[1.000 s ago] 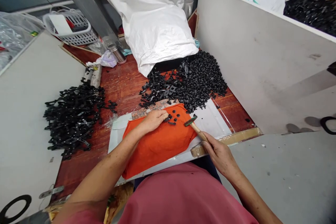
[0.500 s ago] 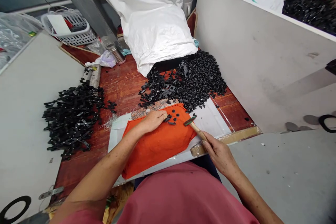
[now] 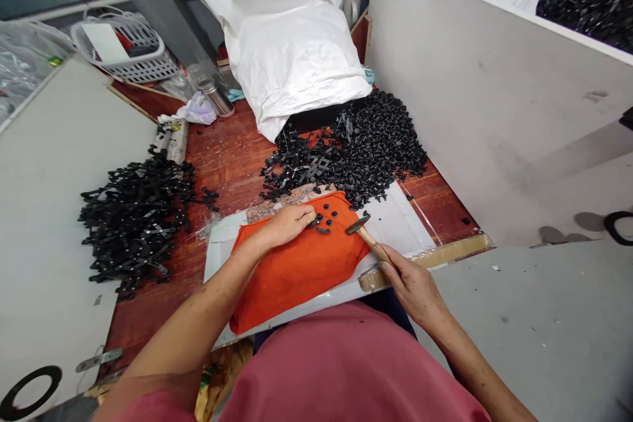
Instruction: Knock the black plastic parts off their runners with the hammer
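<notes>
My right hand point(image 3: 409, 282) is wrapped round the wooden handle of a hammer point(image 3: 368, 237). Its dark green head hangs over the right part of an orange cloth point(image 3: 291, 280). On that cloth, my left hand point(image 3: 291, 224) is closed, thumb and fingers pinched at a small black plastic part point(image 3: 315, 220) mostly hidden by the fingertips. Between the fingertips and the hammer head lie several small round black pieces point(image 3: 329, 222) and a short black strip point(image 3: 322, 231). A speckled stone slab point(image 3: 267, 211) shows at the cloth's far edge.
A heap of black pegs point(image 3: 386, 145) lies beyond the cloth, below a white sack point(image 3: 301, 59). Another pile of black parts point(image 3: 138, 224) sits left. Grey panels point(image 3: 494, 105) border the red-brown table point(image 3: 222, 151). A steel flask point(image 3: 217, 97) and grey basket point(image 3: 143, 66) stand at back left.
The camera view has shifted slightly. Both hands, the hammer and the small black pieces stay in nearly the same places on and over the cloth.
</notes>
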Action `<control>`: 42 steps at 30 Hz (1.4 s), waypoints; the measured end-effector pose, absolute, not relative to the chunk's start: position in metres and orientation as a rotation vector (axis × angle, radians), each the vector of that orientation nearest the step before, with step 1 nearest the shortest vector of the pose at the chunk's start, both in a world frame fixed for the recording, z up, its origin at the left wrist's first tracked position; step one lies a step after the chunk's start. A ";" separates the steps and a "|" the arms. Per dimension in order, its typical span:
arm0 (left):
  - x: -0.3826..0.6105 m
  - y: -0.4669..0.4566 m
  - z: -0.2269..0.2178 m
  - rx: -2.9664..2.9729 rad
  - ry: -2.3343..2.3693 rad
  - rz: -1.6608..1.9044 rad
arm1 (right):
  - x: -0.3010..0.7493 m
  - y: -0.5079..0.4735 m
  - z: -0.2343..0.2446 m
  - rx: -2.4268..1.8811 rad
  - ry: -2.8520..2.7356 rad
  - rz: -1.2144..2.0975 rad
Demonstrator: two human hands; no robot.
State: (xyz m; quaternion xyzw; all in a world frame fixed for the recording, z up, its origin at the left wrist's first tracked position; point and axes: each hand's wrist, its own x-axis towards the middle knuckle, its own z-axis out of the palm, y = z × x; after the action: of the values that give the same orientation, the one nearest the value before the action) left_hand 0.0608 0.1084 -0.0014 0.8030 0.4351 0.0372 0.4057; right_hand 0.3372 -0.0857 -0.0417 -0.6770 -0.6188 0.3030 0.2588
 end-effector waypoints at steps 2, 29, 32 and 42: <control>0.061 0.108 -0.002 2.021 1.094 0.101 | 0.337 -0.086 -0.042 -1.842 -1.679 0.814; 0.059 0.118 -0.011 1.975 1.042 0.105 | 0.325 -0.040 0.002 -1.676 -1.965 0.578; 0.058 0.121 -0.013 2.004 0.995 0.082 | 0.316 -0.032 0.002 -1.588 -1.955 0.501; 0.056 0.120 -0.015 2.023 0.999 0.099 | 0.308 -0.026 -0.003 -1.752 -2.091 0.360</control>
State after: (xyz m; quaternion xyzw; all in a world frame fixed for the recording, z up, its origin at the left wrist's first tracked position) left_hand 0.0564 0.1196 -0.0149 0.8098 0.3999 0.0397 0.4275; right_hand 0.3080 -0.0260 -0.0031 -0.6247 -0.7455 0.1284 0.1937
